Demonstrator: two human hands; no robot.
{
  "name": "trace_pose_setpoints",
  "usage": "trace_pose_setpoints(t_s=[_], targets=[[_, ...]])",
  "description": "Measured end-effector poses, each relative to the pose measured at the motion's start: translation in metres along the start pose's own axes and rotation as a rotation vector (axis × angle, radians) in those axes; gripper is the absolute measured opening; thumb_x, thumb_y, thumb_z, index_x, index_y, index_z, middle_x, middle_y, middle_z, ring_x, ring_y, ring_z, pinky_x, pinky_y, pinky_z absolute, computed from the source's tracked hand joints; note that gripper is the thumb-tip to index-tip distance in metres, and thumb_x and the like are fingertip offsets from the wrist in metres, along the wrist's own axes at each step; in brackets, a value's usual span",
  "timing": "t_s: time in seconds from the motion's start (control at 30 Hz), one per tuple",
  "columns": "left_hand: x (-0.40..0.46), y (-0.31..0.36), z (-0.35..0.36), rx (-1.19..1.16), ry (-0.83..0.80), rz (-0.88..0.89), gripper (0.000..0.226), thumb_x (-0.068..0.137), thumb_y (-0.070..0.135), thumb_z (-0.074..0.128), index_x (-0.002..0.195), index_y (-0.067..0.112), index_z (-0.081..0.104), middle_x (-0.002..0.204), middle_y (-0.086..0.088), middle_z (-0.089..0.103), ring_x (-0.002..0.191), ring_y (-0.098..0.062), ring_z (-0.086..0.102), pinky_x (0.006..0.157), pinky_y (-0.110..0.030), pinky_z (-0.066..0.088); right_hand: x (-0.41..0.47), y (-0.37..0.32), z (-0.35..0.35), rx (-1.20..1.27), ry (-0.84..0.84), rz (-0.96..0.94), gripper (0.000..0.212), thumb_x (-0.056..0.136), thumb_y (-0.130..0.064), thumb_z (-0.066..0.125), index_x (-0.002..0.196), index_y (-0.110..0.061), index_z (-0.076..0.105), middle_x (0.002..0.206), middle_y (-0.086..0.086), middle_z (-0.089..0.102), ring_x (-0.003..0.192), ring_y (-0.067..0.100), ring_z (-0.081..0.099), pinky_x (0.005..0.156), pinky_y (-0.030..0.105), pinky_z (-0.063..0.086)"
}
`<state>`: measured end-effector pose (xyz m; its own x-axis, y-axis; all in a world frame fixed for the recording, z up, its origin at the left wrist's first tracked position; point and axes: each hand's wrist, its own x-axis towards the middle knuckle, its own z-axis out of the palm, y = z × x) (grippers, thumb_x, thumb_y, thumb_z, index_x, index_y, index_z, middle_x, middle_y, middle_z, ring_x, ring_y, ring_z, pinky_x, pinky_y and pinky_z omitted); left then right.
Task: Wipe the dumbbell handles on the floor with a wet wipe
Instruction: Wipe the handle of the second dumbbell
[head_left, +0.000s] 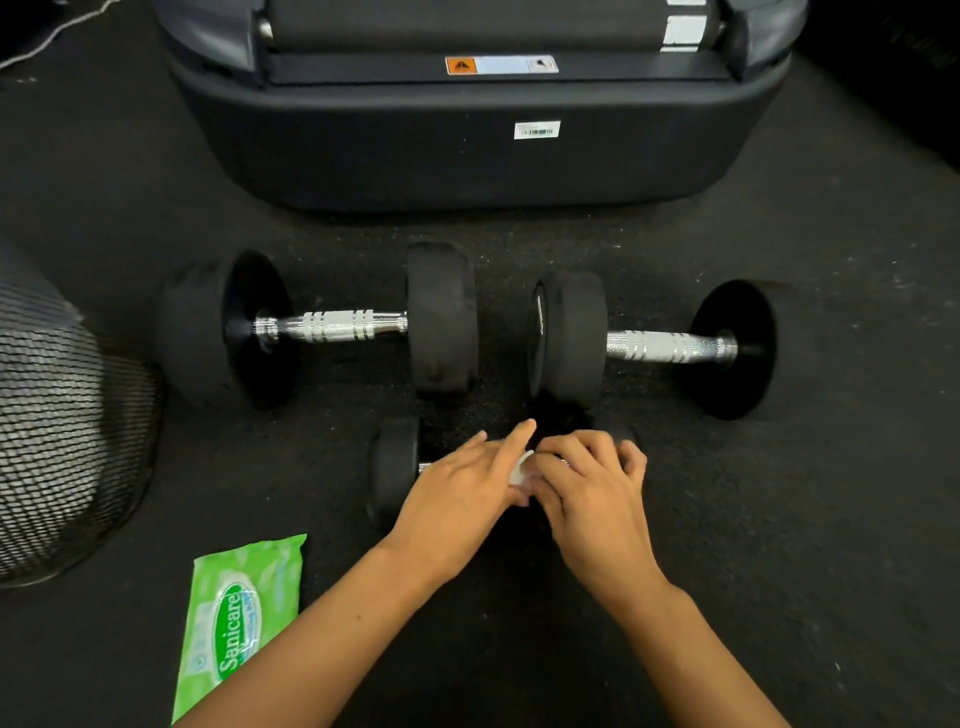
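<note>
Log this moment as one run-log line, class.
left hand on small dumbbell | right hand holding wipe on handle | large dumbbells untouched

head cam | looks steeply down | close above floor (779, 519)

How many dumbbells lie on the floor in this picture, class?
3: a large dumbbell at left, a second large dumbbell at right, and a small dumbbell nearest, mostly hidden under both hands.

Dark speckled floor (779, 545) carries three dumbbells (317, 327) (654, 345) (395, 467), a green wipes pack (244, 608), a treadmill base (483, 140)
</note>
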<state>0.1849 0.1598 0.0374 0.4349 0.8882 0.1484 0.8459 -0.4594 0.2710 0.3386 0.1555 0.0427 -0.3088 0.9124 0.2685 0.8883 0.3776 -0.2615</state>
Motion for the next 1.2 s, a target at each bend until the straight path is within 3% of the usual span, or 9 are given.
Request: trace_pose_setpoints(t_s=[0.1,0.17,0.27,0.37,0.57,0.73,0.83,1.0,1.2], targets=[[-0.008,-0.001,-0.011,0.274,-0.088,0.016,0.082,0.076,0.043,0.069,0.142,0.010,0.033,0.138,-0.005,0.049,0.132,-0.021,0.039,0.115,-0.042,0.009,0.004,-0.005,0.007,-0.077,-0.020,-0.046,0.019,0.081,-0.025,0.049,0.086,-0.025,0.067,0.091,-0.012,0.065,0.096,0.015,0.049,0.085,0.035,0.024],[-0.021,-0.010,-0.025,0.229,-0.011,-0.078,0.084,0.063,0.045,0.077,0.134,0.012,0.047,0.134,-0.006,0.053,0.129,-0.025,0.043,0.111,-0.047,0.017,0.005,-0.006,0.010,-0.101,-0.006,-0.075,0.015,0.079,-0.020,0.056,0.089,-0.022,0.067,0.089,-0.007,0.064,0.090,0.018,0.054,0.084,0.034,0.026],[-0.047,-0.032,-0.034,0.109,0.100,-0.196,0.082,0.067,0.040,0.075,0.137,0.012,0.042,0.143,-0.004,0.041,0.135,-0.022,0.030,0.113,-0.041,0.014,-0.006,-0.012,0.023,-0.044,-0.004,-0.062,0.028,0.074,-0.013,0.072,0.102,-0.013,0.066,0.106,0.005,0.063,0.104,0.024,0.052,0.094,0.034,0.031],[-0.058,-0.043,-0.026,-0.020,0.076,-0.258,0.081,0.075,0.037,0.071,0.142,0.012,0.033,0.150,0.001,0.029,0.140,-0.013,0.019,0.113,-0.030,0.015,-0.008,-0.025,0.036,0.031,-0.027,0.001,0.035,0.084,-0.023,0.056,0.116,-0.009,0.059,0.125,0.007,0.058,0.122,0.021,0.050,0.109,0.033,0.028],[-0.063,-0.048,-0.019,-0.079,0.012,-0.230,0.087,0.075,0.040,0.069,0.145,0.014,0.023,0.153,0.003,0.022,0.142,-0.011,0.013,0.112,-0.028,0.018,0.014,-0.048,0.045,0.087,-0.100,0.040,0.038,0.084,-0.021,0.037,0.104,-0.011,0.068,0.104,0.003,0.069,0.102,0.018,0.064,0.104,0.028,0.032],[-0.063,-0.046,-0.019,-0.121,0.043,-0.228,0.086,0.073,0.042,0.069,0.144,0.014,0.028,0.151,0.003,0.026,0.141,-0.011,0.016,0.112,-0.021,0.012,0.014,-0.034,0.043,0.056,-0.088,-0.061,0.035,0.072,0.000,0.068,0.106,-0.008,0.068,0.105,0.007,0.069,0.106,0.025,0.063,0.099,0.037,0.035],[-0.061,-0.050,-0.018,-0.174,0.046,-0.227,0.089,0.070,0.036,0.076,0.142,0.013,0.030,0.149,0.001,0.029,0.140,-0.012,0.017,0.112,-0.021,0.008,0.026,-0.052,0.043,0.087,-0.118,-0.042,0.029,0.071,-0.008,0.063,0.099,-0.006,0.068,0.097,0.008,0.070,0.094,0.026,0.066,0.093,0.028,0.045],[-0.062,-0.050,-0.021,-0.189,0.024,-0.206,0.089,0.072,0.037,0.074,0.143,0.014,0.027,0.151,0.002,0.024,0.141,-0.010,0.012,0.113,-0.020,0.008,0.014,-0.049,0.036,-0.025,-0.144,-0.203,0.048,0.075,-0.016,0.038,0.113,-0.007,0.066,0.114,0.007,0.067,0.106,0.020,0.063,0.099,0.032,0.033],[-0.061,-0.050,-0.020,-0.193,0.017,-0.215,0.090,0.072,0.035,0.076,0.144,0.012,0.027,0.152,0.002,0.023,0.141,-0.010,0.010,0.112,-0.017,0.003,0.022,-0.061,0.046,0.137,-0.226,-0.091,0.050,0.068,-0.004,0.072,0.117,-0.005,0.062,0.114,0.011,0.066,0.107,0.025,0.061,0.104,0.035,0.028]])
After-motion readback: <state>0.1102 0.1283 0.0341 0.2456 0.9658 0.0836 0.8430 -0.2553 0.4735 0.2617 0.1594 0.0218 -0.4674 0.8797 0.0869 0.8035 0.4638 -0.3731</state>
